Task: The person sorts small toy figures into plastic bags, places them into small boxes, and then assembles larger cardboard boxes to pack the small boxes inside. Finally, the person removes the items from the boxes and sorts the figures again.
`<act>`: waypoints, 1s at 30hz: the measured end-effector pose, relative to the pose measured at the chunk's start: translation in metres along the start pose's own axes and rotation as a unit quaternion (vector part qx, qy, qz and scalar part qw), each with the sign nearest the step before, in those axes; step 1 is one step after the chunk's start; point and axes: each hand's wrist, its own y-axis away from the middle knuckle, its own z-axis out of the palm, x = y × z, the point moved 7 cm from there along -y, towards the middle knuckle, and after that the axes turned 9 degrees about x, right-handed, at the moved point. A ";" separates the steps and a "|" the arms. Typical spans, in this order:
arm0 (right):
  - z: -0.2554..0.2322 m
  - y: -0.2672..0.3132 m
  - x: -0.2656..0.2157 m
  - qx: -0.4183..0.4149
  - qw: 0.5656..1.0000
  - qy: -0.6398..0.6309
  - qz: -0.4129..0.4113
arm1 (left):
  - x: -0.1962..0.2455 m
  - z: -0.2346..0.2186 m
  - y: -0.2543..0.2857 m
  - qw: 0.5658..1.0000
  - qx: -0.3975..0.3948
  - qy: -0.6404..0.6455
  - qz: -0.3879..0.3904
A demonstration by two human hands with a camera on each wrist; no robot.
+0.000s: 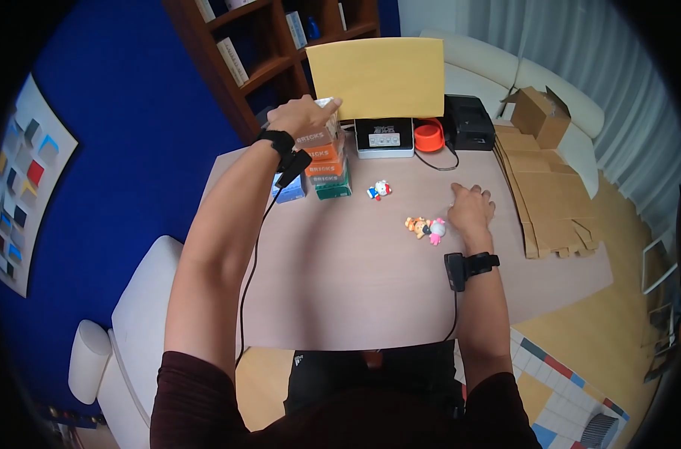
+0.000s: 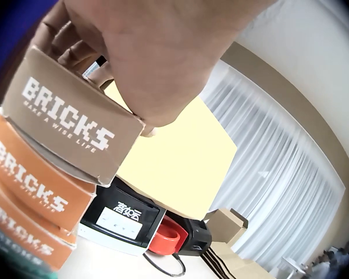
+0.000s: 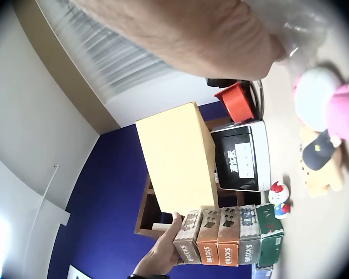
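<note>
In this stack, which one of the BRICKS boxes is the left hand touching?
The brown box, at the top. The left hand grips it; below come one orange box, a second orange box, a grey box and a green box.

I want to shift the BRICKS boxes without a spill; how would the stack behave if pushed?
Pushed near the top, the stack would probably tip or shear: it is tall, narrow and unevenly aligned. The boxes look like card, so likely stiff but easily dented.
</note>
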 end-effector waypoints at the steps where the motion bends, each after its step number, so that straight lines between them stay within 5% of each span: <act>1: 0.004 -0.002 0.002 0.001 1.000 -0.001 0.002 | -0.001 0.005 -0.002 1.000 0.001 -0.001 0.002; 7: 0.011 -0.014 0.019 0.072 0.994 -0.073 0.024 | -0.034 -0.026 0.038 0.970 0.209 0.105 -0.065; 10: -0.017 -0.010 0.019 0.081 0.993 -0.071 0.052 | -0.048 -0.022 0.103 0.846 0.377 0.378 -0.008; 11: -0.037 -0.007 0.018 0.190 0.976 -0.100 0.042 | -0.042 -0.014 0.128 0.815 0.401 0.415 0.055; 12: -0.055 0.001 0.015 0.295 0.947 -0.127 0.025 | -0.038 0.003 0.149 0.808 0.376 0.450 0.063; 13: -0.057 0.004 0.009 0.292 0.949 -0.119 0.023 | -0.037 0.030 0.164 0.828 0.311 0.465 0.035; 15: -0.045 0.005 -0.004 0.190 0.838 -0.509 0.052 | -0.012 0.059 0.200 0.828 0.211 0.515 0.066; 16: -0.043 0.011 -0.020 0.185 0.842 -0.505 0.046 | 0.002 0.072 0.212 0.819 0.155 0.547 0.078; 18: -0.030 0.033 -0.059 0.105 0.772 -0.626 0.025 | 0.025 0.089 0.229 0.815 0.071 0.558 0.136; 20: -0.018 0.051 -0.084 0.083 0.800 -0.594 -0.010 | 0.036 0.105 0.238 0.813 0.060 0.557 0.160; 22: -0.013 0.066 -0.103 0.063 0.826 -0.558 -0.045 | 0.048 0.112 0.243 0.866 0.049 0.459 0.193; 24: -0.002 0.079 -0.121 -0.037 0.862 -0.502 -0.064 | 0.047 0.111 0.248 0.823 -0.005 0.547 0.154; 25: 0.004 0.082 -0.127 -0.055 0.830 -0.550 -0.074 | 0.039 0.122 0.247 0.804 -0.019 0.585 0.105; 28: 0.019 0.082 -0.133 -0.098 0.806 -0.575 -0.098 | 0.021 0.140 0.241 0.752 -0.055 0.656 0.036; 30: 0.005 0.077 -0.125 -0.056 0.833 -0.538 -0.118 | 0.011 0.148 0.234 0.719 -0.075 0.691 0.016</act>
